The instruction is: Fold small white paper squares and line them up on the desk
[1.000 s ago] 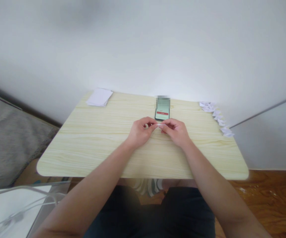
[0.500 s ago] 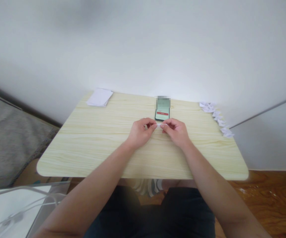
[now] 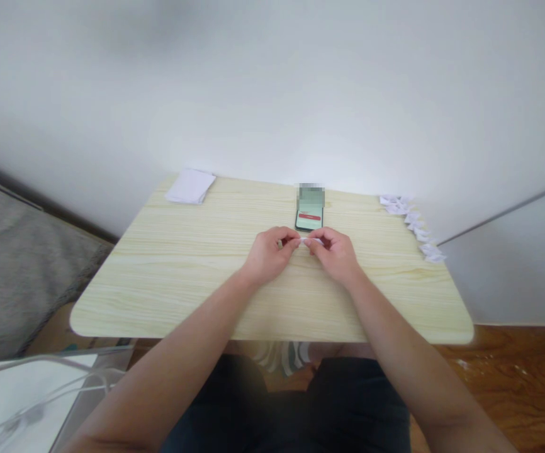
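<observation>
Near one phone (image 3: 309, 223), the left hand (image 3: 269, 253) and right hand (image 3: 336, 253) both pinch one small white paper (image 3: 303, 239).

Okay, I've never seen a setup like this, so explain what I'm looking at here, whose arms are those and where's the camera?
There is no machine here: these are a person's own bare arms. The camera is worn on their head, looking forward and down, so you see roughly what they see. The left hand and right hand meet over a pale wooden-looking table, pinching a small white piece between the fingertips; its shape is mostly hidden. Just beyond lies a phone with its screen lit and partly blurred out. White sheets are stacked at the far left corner, and folded white pieces line the right edge.
</observation>
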`<state>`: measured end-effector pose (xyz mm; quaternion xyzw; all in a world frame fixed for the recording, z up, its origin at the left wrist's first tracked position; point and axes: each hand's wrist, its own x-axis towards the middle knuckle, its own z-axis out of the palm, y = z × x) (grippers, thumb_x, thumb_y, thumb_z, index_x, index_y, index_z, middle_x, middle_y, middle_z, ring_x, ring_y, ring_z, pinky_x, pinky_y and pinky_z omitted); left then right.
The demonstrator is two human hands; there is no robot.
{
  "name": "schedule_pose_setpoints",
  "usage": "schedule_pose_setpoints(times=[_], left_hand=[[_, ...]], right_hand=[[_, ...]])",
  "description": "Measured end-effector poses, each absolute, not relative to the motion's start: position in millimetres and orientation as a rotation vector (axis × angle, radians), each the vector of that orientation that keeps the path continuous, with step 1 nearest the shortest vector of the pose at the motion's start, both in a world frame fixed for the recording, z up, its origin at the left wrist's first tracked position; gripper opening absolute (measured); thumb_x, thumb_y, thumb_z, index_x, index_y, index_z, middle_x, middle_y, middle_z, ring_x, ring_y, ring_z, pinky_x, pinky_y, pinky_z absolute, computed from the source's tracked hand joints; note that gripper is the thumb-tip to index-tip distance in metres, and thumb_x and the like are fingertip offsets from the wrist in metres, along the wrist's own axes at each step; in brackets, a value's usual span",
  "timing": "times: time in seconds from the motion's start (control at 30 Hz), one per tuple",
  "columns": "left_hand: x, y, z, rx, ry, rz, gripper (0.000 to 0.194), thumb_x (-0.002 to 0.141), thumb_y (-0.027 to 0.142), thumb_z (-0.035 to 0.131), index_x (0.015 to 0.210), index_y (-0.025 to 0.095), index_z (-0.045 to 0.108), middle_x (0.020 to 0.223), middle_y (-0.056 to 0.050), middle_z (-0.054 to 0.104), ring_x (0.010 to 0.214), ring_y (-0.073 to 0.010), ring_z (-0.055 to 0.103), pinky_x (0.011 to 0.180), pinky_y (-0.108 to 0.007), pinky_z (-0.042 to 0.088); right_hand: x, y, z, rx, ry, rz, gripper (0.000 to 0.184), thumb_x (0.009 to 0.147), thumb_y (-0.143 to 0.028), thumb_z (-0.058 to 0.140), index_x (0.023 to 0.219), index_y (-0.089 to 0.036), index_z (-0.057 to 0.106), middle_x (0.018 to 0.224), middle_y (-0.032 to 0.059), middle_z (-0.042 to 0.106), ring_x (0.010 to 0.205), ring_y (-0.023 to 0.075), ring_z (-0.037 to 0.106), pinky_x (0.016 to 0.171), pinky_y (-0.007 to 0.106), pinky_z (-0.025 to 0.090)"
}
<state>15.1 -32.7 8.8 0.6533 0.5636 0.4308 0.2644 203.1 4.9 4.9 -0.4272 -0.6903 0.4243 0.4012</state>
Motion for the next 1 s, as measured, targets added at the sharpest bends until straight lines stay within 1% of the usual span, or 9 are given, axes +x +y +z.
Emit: schedule_pose_setpoints(times=[0.23,0.43,0.53,0.67,0.8,0.9,1.0], left_hand=[[15.0,-32.6,7.6,1.763,1.494,1.16,0.019,0.092,0.034,0.063,0.094,0.021,0.076,0.094,-0.003,0.078,0.084,-0.018,0.067,0.076,-0.031,0.049],[14.8,-32.0,8.1,1.74,1.493,1.176,0.019,0.091,0.034,0.064,0.096,0.021,0.077,0.094,-0.002,0.078,0.082,-0.0168,0.066,0.074,-0.03,0.048],[14.0,-31.5,8.4,1.759,1.529,1.142,0.02,0.091,0.036,0.064,0.093,0.02,0.076,0.09,-0.002,0.077,0.077,-0.0165,0.064,0.072,-0.03,0.047],[13.5,-31.4,9.5,1.803,1.546,1.099,0.022,0.092,0.036,0.06,0.09,0.02,0.074,0.085,-0.002,0.074,0.075,-0.0164,0.062,0.069,-0.03,0.045],[13.8,-31.6,10.4,1.786,1.529,1.126,0.02,0.093,0.033,0.058,0.091,0.02,0.073,0.086,-0.002,0.074,0.076,-0.0161,0.062,0.069,-0.029,0.045],[13.6,-31.1,10.0,1.743,1.533,1.158,0.019,0.093,0.032,0.058,0.09,0.019,0.072,0.085,-0.002,0.074,0.077,-0.0162,0.063,0.069,-0.029,0.046],[13.1,-30.5,9.3,1.733,1.531,1.171,0.019,0.093,0.032,0.058,0.089,0.019,0.071,0.085,-0.001,0.073,0.077,-0.016,0.063,0.07,-0.029,0.046]], right_hand=[[202.9,3.3,6.9,-1.094,-1.765,1.04,0.024,0.084,-0.043,0.074,0.086,-0.02,0.072,0.075,0.0014,0.069,0.061,0.0143,0.054,0.056,0.027,0.043],[203.6,3.4,7.6,-1.091,-1.779,1.037,0.024,0.085,-0.044,0.072,0.088,-0.02,0.073,0.076,0.0018,0.069,0.062,0.0145,0.055,0.058,0.027,0.043],[204.9,4.4,7.5,-1.097,-1.767,1.06,0.024,0.086,-0.043,0.072,0.088,-0.02,0.072,0.075,0.0016,0.069,0.062,0.0148,0.056,0.058,0.028,0.043],[205.4,6.3,7.2,-1.107,-1.747,1.078,0.025,0.084,-0.044,0.074,0.087,-0.02,0.073,0.07,0.0013,0.068,0.061,0.0155,0.057,0.058,0.028,0.043],[205.6,7.9,5.6,-1.116,-1.719,1.088,0.029,0.081,-0.048,0.077,0.088,-0.019,0.076,0.073,0.003,0.07,0.062,0.0164,0.058,0.059,0.029,0.044],[207.1,8.6,4.3,-1.118,-1.754,1.098,0.029,0.083,-0.047,0.075,0.09,-0.019,0.076,0.073,0.0029,0.07,0.063,0.0164,0.058,0.06,0.029,0.044],[208.7,8.7,4.0,-1.118,-1.777,1.103,0.027,0.085,-0.046,0.072,0.086,-0.019,0.074,0.07,0.0019,0.069,0.062,0.0157,0.058,0.059,0.029,0.043]])
